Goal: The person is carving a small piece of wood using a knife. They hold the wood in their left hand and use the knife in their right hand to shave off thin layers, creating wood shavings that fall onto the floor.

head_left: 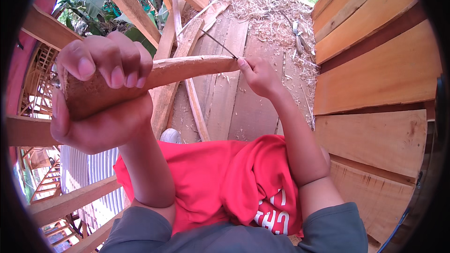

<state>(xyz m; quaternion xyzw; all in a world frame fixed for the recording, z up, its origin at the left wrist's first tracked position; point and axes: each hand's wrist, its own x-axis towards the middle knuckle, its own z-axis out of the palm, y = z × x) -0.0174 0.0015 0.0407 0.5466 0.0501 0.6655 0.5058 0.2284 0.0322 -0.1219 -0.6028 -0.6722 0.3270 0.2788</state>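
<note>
A long, slightly curved piece of wood (187, 69) is held up in front of me, its thick end near and its thin end to the right. My left hand (105, 79) wraps round the thick end, fingers over the top and palm beneath. At the thin end my right hand (258, 76) is closed on a thin dark blade-like tool (218, 43), which slants up and left from the thumb. The tool's handle is hidden in the fist. Whether the right hand also touches the wood, I cannot tell.
Pale wood shavings (262, 4) cover the far part of the plank floor (253, 107). Several timber pieces (180, 51) lean and lie beyond the held wood. A board wall (375, 70) stands on the right; rails (79, 201) run along the left. A red cloth (211, 168) covers my lap.
</note>
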